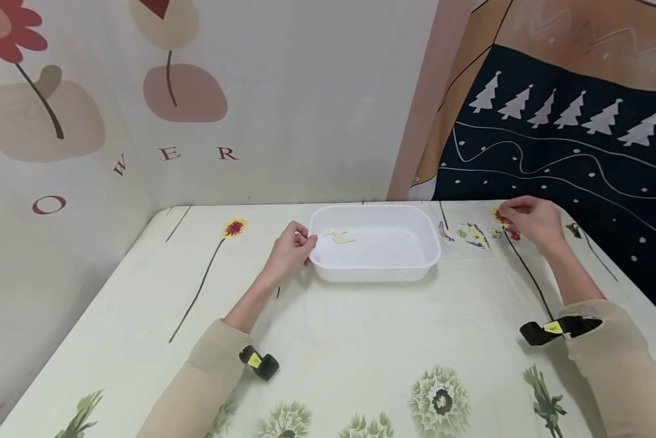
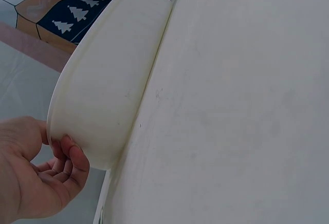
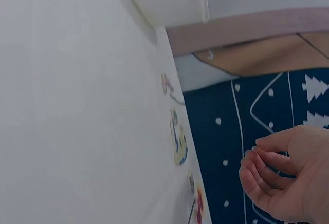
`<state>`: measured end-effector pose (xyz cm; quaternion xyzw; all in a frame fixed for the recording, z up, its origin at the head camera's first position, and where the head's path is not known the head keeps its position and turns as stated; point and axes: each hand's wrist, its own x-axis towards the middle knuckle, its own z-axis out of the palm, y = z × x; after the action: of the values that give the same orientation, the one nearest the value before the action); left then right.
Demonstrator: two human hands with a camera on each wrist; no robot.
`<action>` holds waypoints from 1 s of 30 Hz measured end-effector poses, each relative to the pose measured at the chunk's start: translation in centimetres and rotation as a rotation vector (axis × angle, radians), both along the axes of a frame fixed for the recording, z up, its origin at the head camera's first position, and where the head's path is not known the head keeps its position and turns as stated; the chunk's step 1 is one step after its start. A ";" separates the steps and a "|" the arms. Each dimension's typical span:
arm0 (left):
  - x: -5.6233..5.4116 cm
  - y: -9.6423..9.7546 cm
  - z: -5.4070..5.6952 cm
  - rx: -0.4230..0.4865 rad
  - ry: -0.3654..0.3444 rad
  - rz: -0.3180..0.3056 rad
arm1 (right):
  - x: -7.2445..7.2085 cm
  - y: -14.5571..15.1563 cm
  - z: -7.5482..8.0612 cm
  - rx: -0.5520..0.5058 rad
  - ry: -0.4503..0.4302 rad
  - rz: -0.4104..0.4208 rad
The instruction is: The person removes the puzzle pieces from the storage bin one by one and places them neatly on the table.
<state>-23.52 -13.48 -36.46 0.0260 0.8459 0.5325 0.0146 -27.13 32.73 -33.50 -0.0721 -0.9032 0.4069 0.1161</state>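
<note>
A white plastic basin [image 1: 374, 274] with a flared rim stands near the table's far edge. At its left end my left hand [image 1: 289, 255] pinches the rim, with thumb and curled fingers showing in the left wrist view [image 2: 51, 167]. Inside the basin lies a flat cream-coloured piece [image 1: 340, 236]. My right hand [image 1: 533, 222] is above the small colourful pieces at the far right, fingers loosely bent. Nothing shows between thumb and fingertips in the right wrist view. Below it lies a red piece [image 1: 512, 232]; a yellow-and-blue piece [image 1: 478, 236] and a purple piece [image 1: 444, 231] lie further left.
A white tablecloth [image 1: 350, 340] printed with long-stemmed flowers and dandelions covers the table. Small green pieces [image 1: 462, 233] lie between the coloured ones. Behind the table hang a pale patterned curtain [image 1: 306, 121] and a dark cloth [image 1: 547, 152] with white trees.
</note>
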 end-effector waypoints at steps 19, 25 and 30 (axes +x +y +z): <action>-0.3 0.1 -0.2 -0.010 -0.003 0.003 | 0.6 -7.7 1.9 0.061 0.096 0.272; -0.2 0.0 -0.2 -0.006 -0.003 0.003 | 0.5 -10.2 2.1 0.050 0.091 0.325; -0.2 0.0 -0.2 -0.005 -0.009 0.006 | 0.3 -12.3 2.0 0.056 0.086 0.381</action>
<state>-23.72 -13.45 -36.66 0.0210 0.8472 0.5305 0.0167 -26.87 20.44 -31.50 0.1212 -0.9056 0.3990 0.0774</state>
